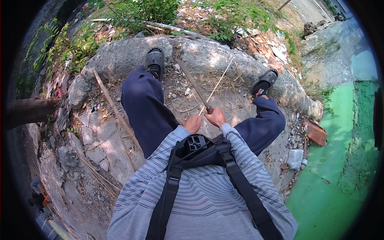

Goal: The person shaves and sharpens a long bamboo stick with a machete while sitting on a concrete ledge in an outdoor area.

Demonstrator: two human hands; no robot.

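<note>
Two hands meet just above our lap as we sit on a rough slab of broken concrete (120, 56), legs stretched out in dark blue trousers and black sandals. Our right hand (216, 117) is curled into a fist, its grip pressed tight around the handle of a long knife (195, 86); the blade, dull and brownish like worn metal, runs up and to the left from the fist, lying low over the ground between our legs. Our left hand (193, 123) sits just beside the right, knuckles up, fingers folded in; its grip looks closed on the near end of a thin pale stick (218, 84), though the fingertips are hidden and we cannot tell exactly how it pinches. That stick is slim, straight and light-coloured, slanting up to the right and crossing the blade close to the hands. Both wrists come out of grey striped sleeves, bent inward toward each other, with black harness straps over the chest below.

Around the feet lies a mat of dry, curly shavings and grass (208, 80) on cracked grey concrete. A longer brown stick (114, 106) lies along the left leg. To the right, a reddish brick (317, 133) rests near a green painted surface (340, 180).
</note>
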